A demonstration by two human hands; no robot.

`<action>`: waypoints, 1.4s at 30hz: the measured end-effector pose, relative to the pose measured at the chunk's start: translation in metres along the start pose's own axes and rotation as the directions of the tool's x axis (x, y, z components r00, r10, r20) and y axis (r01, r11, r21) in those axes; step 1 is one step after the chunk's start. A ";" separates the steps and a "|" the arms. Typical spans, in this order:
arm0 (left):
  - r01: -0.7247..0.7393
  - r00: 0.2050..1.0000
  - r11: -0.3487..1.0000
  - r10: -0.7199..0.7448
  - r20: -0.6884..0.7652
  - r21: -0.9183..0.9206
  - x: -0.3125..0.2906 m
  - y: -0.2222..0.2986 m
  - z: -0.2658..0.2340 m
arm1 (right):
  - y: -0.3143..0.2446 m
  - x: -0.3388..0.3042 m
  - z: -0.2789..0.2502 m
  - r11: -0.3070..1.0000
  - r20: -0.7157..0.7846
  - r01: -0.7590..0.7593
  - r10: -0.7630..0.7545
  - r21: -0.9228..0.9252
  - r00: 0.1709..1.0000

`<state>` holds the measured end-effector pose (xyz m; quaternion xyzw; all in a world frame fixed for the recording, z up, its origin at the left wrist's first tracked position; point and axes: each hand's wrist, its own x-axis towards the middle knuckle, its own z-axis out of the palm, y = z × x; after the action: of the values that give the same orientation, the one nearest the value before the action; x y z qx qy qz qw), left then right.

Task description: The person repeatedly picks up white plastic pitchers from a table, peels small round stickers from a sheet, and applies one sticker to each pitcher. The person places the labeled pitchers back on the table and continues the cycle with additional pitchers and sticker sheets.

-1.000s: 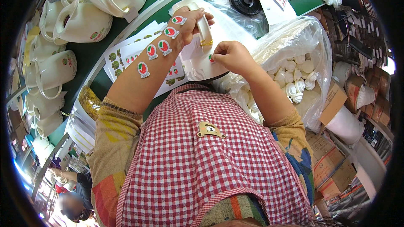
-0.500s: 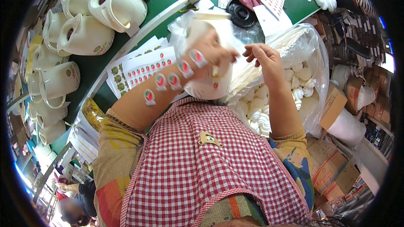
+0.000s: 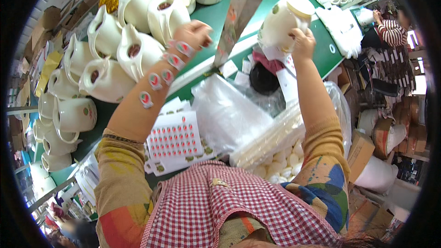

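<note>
On the far right of the bench, a cream plastic pitcher with a pale lid tilts in my right hand. The fingers are closed round its handle side, which they partly hide. My left hand hovers beside the group of cream pitchers, fingers curled in, nothing visible in them. Several small red-and-green stickers on white backing cling to my left forearm. A sheet of matching stickers lies near my apron, over sheets with green round prints.
A white metal rail and an upright post divide the bench. Clear plastic bags lie mid-bench. A bag of cream lids stands right, below a black round part. Another person in stripes works far right.
The pitcher has gone from close before my apron to the far right in my right hand. My left hand has let go of it and moved up-left towards the other pitchers.
</note>
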<state>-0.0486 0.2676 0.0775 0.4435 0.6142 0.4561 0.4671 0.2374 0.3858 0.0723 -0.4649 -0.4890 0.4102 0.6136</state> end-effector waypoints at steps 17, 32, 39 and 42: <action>0.066 0.954 0.930 0.047 -0.295 0.362 0.261 -0.008 -0.011 | 0.112 0.112 0.098 0.812 0.094 0.060 -0.007 -0.580 0.996; -0.146 0.970 0.985 0.126 -0.206 -0.088 0.250 -0.007 -0.020 | 0.050 -0.120 -0.346 0.801 -0.394 -0.286 0.068 -0.527 0.916; -0.035 0.895 0.863 0.252 0.369 -0.503 0.212 0.050 -0.145 | 0.147 -0.256 -0.408 -0.004 -0.415 -0.472 0.484 -0.881 0.770; -0.170 0.958 0.862 0.258 0.125 -0.478 0.135 0.087 -0.134 | 0.170 -0.255 -0.399 -0.368 -0.576 -0.452 0.626 -0.813 0.526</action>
<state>-0.1926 0.3960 0.1591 0.4254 0.3887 0.5951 0.5601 0.5737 0.1134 -0.1842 -0.8810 -0.3641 0.2270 -0.1994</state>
